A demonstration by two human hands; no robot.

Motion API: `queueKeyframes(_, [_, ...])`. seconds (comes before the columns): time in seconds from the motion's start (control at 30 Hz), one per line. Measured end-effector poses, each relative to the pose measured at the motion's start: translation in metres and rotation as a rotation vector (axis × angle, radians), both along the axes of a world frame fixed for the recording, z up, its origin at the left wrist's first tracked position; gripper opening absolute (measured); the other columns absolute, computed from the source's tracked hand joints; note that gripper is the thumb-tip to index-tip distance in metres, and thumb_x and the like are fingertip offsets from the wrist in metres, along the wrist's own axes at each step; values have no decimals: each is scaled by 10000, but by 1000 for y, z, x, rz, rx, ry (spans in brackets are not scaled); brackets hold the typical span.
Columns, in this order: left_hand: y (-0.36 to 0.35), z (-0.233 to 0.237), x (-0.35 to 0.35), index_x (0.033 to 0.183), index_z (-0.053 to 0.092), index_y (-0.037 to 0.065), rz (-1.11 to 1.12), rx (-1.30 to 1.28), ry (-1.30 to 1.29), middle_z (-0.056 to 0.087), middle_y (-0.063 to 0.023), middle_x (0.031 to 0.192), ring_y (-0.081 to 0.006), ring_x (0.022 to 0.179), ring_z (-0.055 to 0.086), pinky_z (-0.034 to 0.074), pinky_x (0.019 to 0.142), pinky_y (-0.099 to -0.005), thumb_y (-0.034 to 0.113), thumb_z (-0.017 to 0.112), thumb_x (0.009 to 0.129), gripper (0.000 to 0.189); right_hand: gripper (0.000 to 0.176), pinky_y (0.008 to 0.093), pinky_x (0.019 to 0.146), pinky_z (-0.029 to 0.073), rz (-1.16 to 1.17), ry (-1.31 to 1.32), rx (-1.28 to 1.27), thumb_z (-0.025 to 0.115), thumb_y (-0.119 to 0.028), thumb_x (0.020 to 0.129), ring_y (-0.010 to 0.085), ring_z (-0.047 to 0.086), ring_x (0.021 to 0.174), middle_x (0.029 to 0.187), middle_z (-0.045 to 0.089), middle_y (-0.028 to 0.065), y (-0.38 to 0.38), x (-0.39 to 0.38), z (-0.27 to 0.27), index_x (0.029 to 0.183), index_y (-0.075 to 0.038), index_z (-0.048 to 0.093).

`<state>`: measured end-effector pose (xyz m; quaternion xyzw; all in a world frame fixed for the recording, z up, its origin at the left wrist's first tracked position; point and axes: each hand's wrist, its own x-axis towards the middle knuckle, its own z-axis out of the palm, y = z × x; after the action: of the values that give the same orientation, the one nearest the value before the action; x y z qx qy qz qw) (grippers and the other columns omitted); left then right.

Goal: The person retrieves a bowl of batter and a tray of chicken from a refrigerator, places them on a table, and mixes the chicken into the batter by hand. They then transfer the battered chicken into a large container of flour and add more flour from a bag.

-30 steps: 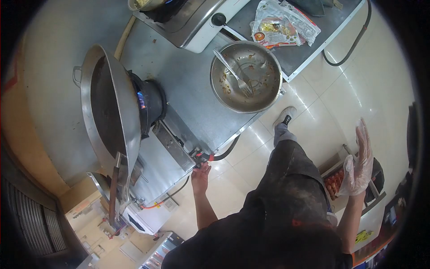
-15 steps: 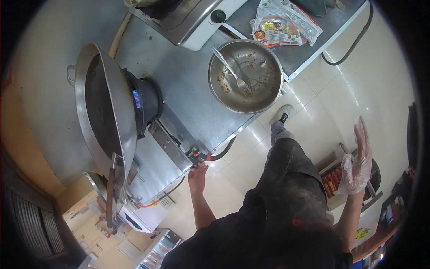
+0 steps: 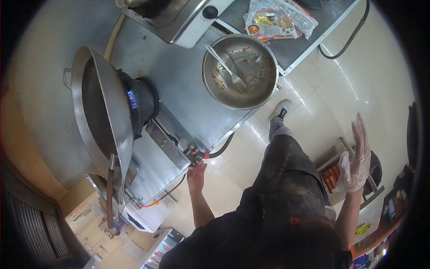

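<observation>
My left hand [image 3: 195, 176] is bare and has its fingers closed round a small dark burner knob [image 3: 193, 163] at the front edge of the metal counter. A large wok [image 3: 96, 112] stands on the black gas burner [image 3: 141, 101], with blue flame showing beneath it. My right hand [image 3: 355, 163], in a clear plastic glove, is held out over the floor to the right. Its fingers are stretched and nothing is in it. On the counter's right corner sits a steel bowl [image 3: 210, 89] with sauce residue and a fork [image 3: 226, 66] inside.
A black hose [image 3: 222, 148] with a red clamp runs from the counter edge by my left hand. Another stove [image 3: 192, 27] and a torn food packet [image 3: 275, 20] are at the back. Eggs [image 3: 330, 178] lie low at the right. A wooden-handled tool [image 3: 110, 197] hangs by the wok.
The whole view has shifted slightly, with the bowl, stove and packet a little further up and left. My left hand stays at the knob and my right stays spread.
</observation>
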<state>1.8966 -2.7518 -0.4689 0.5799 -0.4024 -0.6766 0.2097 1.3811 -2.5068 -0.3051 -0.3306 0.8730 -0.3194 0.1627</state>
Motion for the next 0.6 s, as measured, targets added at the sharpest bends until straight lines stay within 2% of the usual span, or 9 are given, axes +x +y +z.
queueKeyframes(0.17, [1,0,-2,1083,580,54,22,35,49,623,-97,1098,-245,1069,571,377,1020,-486,303,542,917,302,609,512,1062,291,37,5,82,469,-440,864,363,328,1335,1430,351,201,16,0,-9,1365,-95,431])
queueKeyframes(0.27, [-2,1,2,1108,573,81,-26,18,98,606,-79,1141,-232,1093,546,348,1034,-491,336,541,912,323,625,481,1060,304,20,43,42,509,-402,846,361,350,1322,1424,365,196,30,3,-7,1362,-60,425])
queueKeyframes(0.37, [-6,-2,31,1264,440,81,-9,195,104,400,-87,1382,-247,1255,392,324,1046,-478,309,509,906,430,659,446,1038,333,-102,-8,5,571,-360,801,345,373,1307,1409,392,190,71,25,0,1356,-34,424])
queueKeyframes(0.4, [-10,-4,28,1258,446,79,-24,277,81,410,-84,1366,-245,1232,402,332,1028,-472,309,513,905,427,671,436,1028,343,-119,32,12,591,-345,786,340,381,1301,1407,397,187,90,33,4,1353,-27,424])
queueKeyframes(0.43, [-15,-12,15,1252,452,77,-87,328,35,421,-82,1350,-242,1209,411,341,1010,-467,310,516,904,424,681,430,1015,354,-88,142,48,611,-327,769,335,390,1293,1410,395,183,111,45,8,1350,-23,426])
queueKeyframes(0.47, [-19,-28,-2,1246,458,74,-168,364,-27,431,-79,1334,-240,1186,421,349,992,-461,310,520,903,421,683,442,1014,353,-148,96,162,634,-331,759,345,387,1289,1415,382,178,132,65,14,1339,-31,433])
queueKeyframes(0.5, [-18,-46,-29,1241,464,72,-269,385,-91,441,-76,1318,-237,1163,430,357,974,-455,311,524,902,418,690,451,1030,337,-241,-38,122,663,-327,752,357,394,1273,1401,391,177,147,80,29,1330,-29,434])
queueKeyframes(0.53, [-12,-62,-57,1235,470,70,-392,388,-175,452,-73,1302,-235,1140,440,366,956,-449,312,528,902,416,700,453,1034,334,-294,50,-55,690,-322,741,367,405,1252,1370,418,181,171,104,18,1321,-28,433])
queueKeyframes(0.6, [11,-92,-114,1223,482,66,-655,365,-318,473,-68,1270,-230,1094,459,382,920,-437,313,535,900,410,635,453,1004,376,-407,113,-142,683,-301,770,381,449,1199,1308,470,191,220,156,7,1288,-19,449])
